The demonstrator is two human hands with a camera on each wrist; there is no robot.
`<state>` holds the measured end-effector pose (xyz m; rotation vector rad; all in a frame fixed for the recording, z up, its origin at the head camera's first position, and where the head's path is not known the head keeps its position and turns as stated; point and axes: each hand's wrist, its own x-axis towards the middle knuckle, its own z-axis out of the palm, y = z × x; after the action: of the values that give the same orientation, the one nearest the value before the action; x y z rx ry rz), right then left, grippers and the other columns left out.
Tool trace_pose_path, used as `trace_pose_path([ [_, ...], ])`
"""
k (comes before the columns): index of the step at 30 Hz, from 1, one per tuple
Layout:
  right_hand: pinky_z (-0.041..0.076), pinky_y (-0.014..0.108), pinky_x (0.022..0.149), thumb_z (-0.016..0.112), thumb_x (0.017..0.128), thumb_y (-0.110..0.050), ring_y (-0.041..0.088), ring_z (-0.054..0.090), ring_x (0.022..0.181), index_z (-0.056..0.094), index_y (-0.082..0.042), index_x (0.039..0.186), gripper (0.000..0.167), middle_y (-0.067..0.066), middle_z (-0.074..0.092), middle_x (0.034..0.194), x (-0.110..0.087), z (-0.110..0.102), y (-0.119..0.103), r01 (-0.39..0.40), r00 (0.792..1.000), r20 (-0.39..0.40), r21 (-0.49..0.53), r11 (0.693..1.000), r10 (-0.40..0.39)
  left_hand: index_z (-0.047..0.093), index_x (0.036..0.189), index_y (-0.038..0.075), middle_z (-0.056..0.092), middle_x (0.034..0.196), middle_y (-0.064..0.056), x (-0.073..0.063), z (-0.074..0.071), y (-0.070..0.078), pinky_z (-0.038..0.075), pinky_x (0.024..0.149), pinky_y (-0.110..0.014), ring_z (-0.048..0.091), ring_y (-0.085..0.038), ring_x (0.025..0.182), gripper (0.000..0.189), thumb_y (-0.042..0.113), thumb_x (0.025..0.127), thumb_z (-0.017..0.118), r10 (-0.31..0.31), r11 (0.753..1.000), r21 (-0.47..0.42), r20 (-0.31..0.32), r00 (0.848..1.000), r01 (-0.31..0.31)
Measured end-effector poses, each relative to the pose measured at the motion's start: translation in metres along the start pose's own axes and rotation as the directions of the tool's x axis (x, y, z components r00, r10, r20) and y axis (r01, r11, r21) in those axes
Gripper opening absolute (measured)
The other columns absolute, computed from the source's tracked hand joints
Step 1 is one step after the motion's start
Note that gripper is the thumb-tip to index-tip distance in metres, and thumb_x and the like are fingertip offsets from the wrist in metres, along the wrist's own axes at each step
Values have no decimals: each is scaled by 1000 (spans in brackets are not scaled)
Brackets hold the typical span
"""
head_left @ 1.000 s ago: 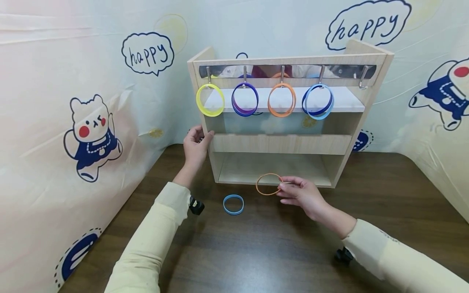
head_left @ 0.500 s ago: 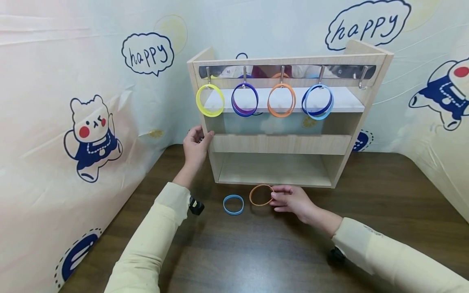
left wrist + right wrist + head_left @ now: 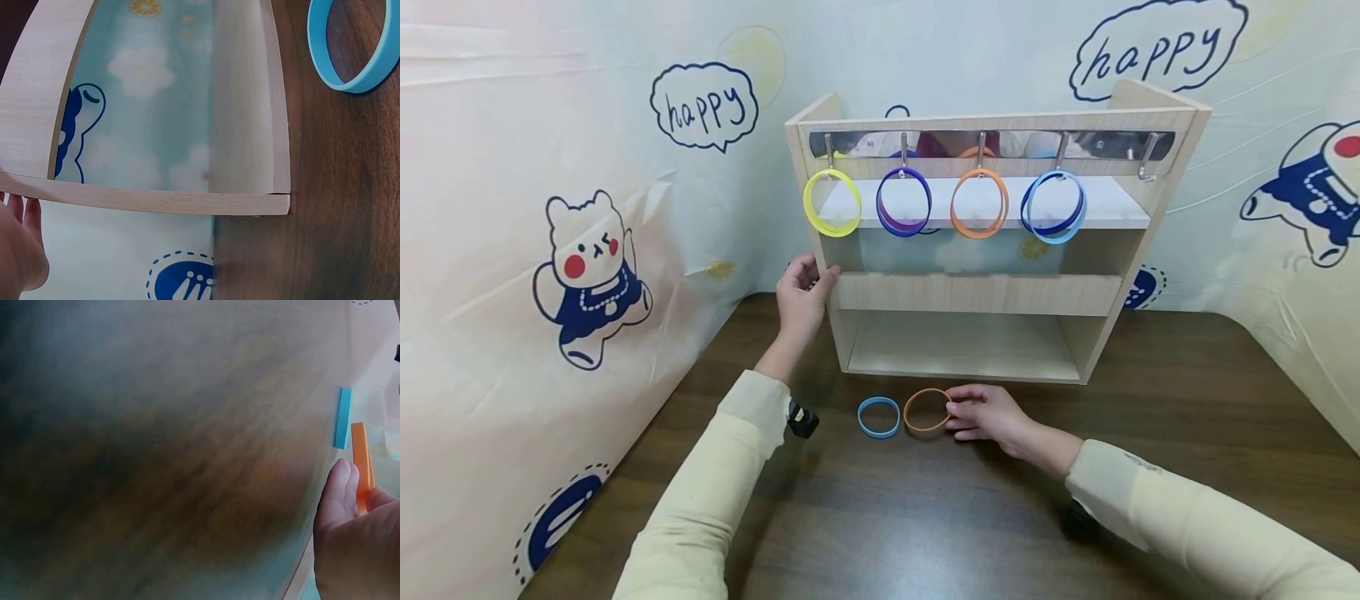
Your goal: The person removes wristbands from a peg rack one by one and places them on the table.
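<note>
We find the left hand [image 3: 801, 302], fingertips partly hidden, gripping the wooden rack [image 3: 977, 294] left of head-view centre, and the orange ring [image 3: 360, 450], lower centre, pinched by and extending left from the right hand [image 3: 988, 417].

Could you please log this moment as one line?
Left grip: holds left side of wooden rack | Right grip: pinches orange band | Blue band: on table | Rightmost hook: bare

the word "happy" is standing in dark blue handwriting inside a bubble [image 3: 704, 106] on the cloth [image 3: 970, 42], left of the shelf [image 3: 977, 293]. a second "happy" is filling a larger bubble [image 3: 1159, 50] on the same cloth, at the upper right. faint marks on the right sleeve [image 3: 1210, 529] are appearing too small to read.
</note>
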<state>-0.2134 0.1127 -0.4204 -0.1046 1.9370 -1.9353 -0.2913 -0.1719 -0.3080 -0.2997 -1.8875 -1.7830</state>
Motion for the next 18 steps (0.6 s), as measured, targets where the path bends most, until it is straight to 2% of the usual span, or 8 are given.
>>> trace_pose_path([
  [11, 57, 36, 69, 60, 94, -1, 23, 70, 80, 53, 11, 128, 37, 18, 67, 97, 7, 5, 5, -32, 999, -39, -29, 999, 30, 59, 118, -9, 63, 110, -19, 0, 1, 0, 47, 74, -26, 56, -15, 89, 33, 8, 91, 67, 1, 1000, 2, 1, 1000, -1],
  [18, 56, 34, 66, 60, 94, -1, 21, 69, 77, 55, 11, 125, 34, 17, 66, 95, 9, 7, 5, -34, 998, -62, -65, 997, 30, 62, 118, 0, 64, 111, -15, 10, -1, -28, 47, 74, -25, 57, -16, 92, 34, 17, 90, 70, 9, 1000, 0, -26, 1000, -9],
])
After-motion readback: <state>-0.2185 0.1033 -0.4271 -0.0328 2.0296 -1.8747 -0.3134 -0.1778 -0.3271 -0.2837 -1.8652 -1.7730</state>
